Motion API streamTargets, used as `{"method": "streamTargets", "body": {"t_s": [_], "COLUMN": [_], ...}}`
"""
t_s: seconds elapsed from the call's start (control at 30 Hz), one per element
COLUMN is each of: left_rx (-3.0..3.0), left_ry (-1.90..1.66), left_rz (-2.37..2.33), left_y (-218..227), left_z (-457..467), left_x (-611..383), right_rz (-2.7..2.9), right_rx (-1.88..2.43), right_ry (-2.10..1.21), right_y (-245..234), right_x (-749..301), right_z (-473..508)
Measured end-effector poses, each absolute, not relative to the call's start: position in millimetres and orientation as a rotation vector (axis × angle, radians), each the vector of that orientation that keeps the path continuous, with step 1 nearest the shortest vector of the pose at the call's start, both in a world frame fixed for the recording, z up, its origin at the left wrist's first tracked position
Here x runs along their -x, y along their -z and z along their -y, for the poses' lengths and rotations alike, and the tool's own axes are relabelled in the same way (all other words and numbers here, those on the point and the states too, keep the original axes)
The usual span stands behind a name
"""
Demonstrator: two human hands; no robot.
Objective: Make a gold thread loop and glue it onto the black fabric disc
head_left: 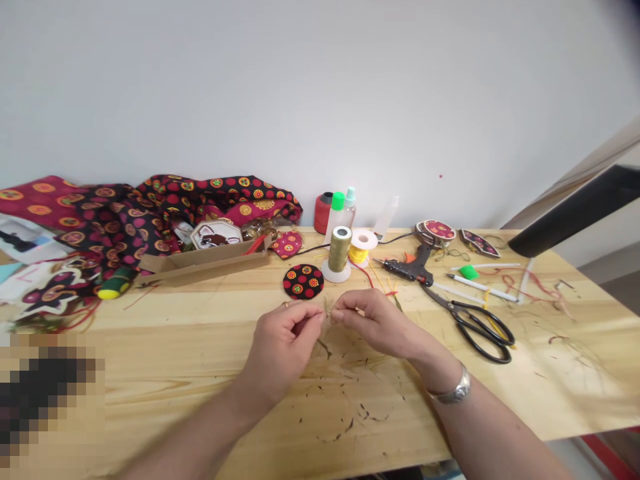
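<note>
My left hand [285,340] and my right hand [373,323] meet above the middle of the wooden table [200,373], fingertips nearly touching. Both pinch a thin olive-gold thread [327,309] that runs between them. A silver bracelet sits on my right wrist. Just beyond the hands lies a round black fabric disc [303,281] with red and yellow dots. Behind it stands an olive thread spool [339,252] on a white base, next to a white reel of yellow thread [361,248].
Black scissors [480,325] and a black glue gun [410,268] lie to the right with white sticks and fabric-covered pieces. A cardboard box [205,261], patterned fabric [150,207] and a green-yellow spool [114,285] fill the left. Bottles [340,208] stand at the wall. Thread scraps litter the table.
</note>
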State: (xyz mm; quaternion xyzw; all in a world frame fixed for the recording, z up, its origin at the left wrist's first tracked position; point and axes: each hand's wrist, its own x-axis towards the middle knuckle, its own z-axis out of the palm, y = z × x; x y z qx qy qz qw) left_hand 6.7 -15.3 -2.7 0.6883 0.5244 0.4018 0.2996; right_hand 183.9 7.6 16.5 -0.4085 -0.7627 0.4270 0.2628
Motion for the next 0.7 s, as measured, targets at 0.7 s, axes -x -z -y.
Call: {"method": "streamTargets", "body": {"t_s": [0.7], "left_rx": [-2.239], "left_ry": [-1.245], "left_rz": [-1.442], "left_y": [5.3], "left_z": [18.8], "left_x": [-8.3], "right_rz": [2.023], "right_rx": [1.271], "right_ry": [-1.167], "right_y": [-15.5], "right_x": [-176.6], "right_z": [-0.9]}}
